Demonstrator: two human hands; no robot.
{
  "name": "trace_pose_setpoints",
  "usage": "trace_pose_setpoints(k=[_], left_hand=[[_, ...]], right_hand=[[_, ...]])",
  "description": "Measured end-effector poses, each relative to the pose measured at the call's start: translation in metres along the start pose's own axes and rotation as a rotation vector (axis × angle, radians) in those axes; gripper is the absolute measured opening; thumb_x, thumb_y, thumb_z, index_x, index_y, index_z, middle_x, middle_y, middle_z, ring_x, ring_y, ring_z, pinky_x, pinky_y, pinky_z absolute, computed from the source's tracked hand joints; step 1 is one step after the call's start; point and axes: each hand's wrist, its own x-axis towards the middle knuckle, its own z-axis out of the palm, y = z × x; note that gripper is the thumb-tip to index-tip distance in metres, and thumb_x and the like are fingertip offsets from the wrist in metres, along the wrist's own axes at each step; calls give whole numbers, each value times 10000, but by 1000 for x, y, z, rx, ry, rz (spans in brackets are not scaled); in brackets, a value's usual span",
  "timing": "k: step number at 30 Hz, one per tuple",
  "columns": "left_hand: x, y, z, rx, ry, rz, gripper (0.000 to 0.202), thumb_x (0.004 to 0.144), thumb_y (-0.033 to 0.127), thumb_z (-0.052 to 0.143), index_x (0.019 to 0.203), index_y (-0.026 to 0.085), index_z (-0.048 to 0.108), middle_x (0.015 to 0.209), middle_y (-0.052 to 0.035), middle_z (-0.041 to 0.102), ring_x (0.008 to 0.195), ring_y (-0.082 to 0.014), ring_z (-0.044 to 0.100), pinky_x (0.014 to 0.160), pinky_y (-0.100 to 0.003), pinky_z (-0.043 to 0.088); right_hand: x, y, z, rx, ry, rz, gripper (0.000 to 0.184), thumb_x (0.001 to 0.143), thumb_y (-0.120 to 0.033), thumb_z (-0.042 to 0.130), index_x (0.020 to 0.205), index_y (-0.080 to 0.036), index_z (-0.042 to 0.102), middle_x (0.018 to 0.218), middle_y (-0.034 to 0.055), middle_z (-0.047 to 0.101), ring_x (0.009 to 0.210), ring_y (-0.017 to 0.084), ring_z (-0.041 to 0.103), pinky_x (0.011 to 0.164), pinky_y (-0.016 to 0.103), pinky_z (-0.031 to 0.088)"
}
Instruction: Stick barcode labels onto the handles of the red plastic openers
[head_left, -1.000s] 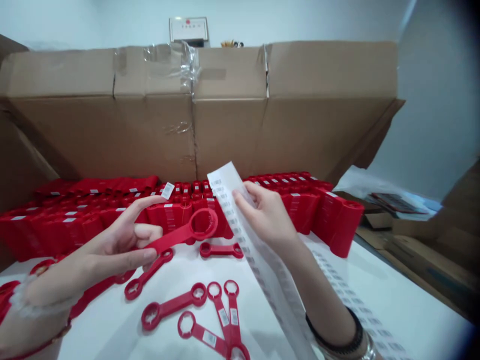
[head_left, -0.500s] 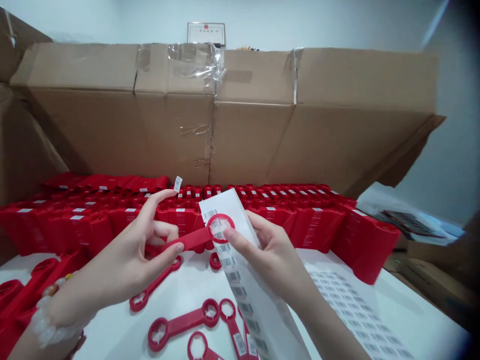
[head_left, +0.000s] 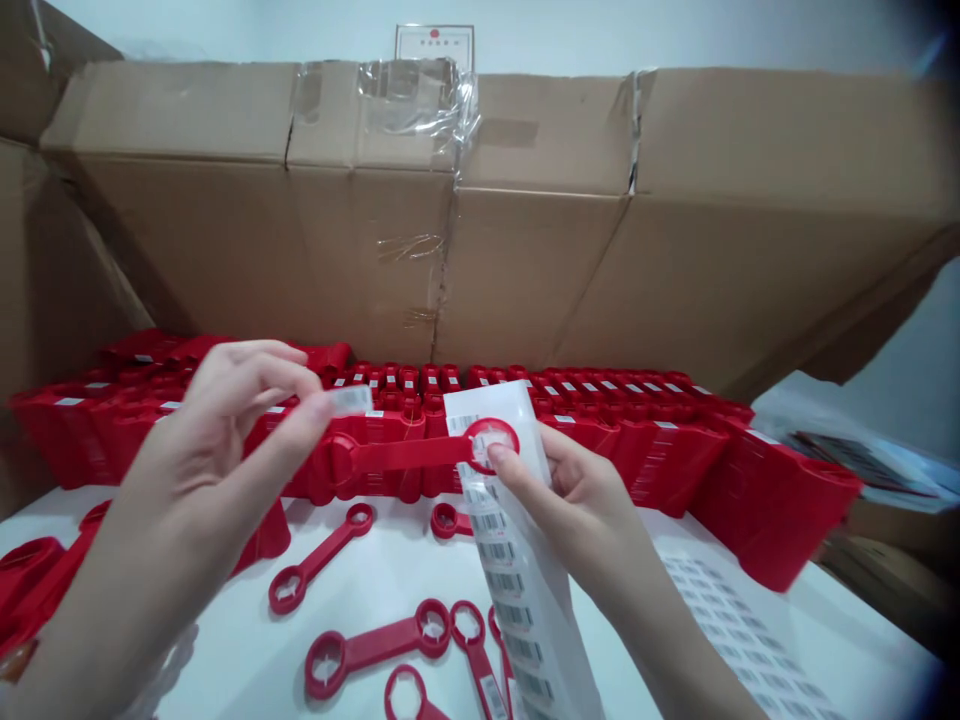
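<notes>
Black barcodes ran down the paper strip [head_left: 514, 590] at 6 o'clock and covered the sheet [head_left: 739, 630] at 4 o'clock, their digits too small to read. The framed notice [head_left: 435, 45] at 12 o'clock bore a red mark and unreadable print. The small label [head_left: 349, 400] showed nothing legible.

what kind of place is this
Probably a small packing and labelling workspace: rows of red plastic spanners stand before a large cardboard carton, and a long strip of barcode labels is being handled over them.
</notes>
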Motion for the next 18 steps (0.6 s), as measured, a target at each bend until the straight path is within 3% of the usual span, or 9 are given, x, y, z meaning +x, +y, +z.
trace_pose_setpoints(k=[3,7,13,18], left_hand=[[-4,-1,0,28,-164,13,270,907,480,602,803,232,620,1211,31,562,1284,-209,442,860,-228,443],[-6,-1,6,35,-270,-14,282,893,454,608,742,217,620,1211,12,566,1291,-245,448,1047,-364,372],[-6,3,16,53,-271,-12,268,922,410,570,754,202,579,1207,-5,570,1281,-220,439,995,-310,388],[-6,3,17,-55,-328,-26,242,941,401,570,781,220,588,1134,24,591,1238,-175,468,987,-248,378]], right_hand=[[-3,-6,1,5,6,31,241,859,-441,698,900,-204,687,831,37,720,668,165,655,535,231,474],[-6,-10,1,20,12,75,238,845,-430,721,929,-210,683,804,33,722,666,180,680,551,245,508],[-7,-9,1,55,-2,17,245,838,-441,725,876,-208,658,715,23,692,612,172,662,497,231,498],[-8,-9,-1,41,25,19,266,830,-451,728,894,-203,657,764,39,709,614,173,660,482,227,492]])
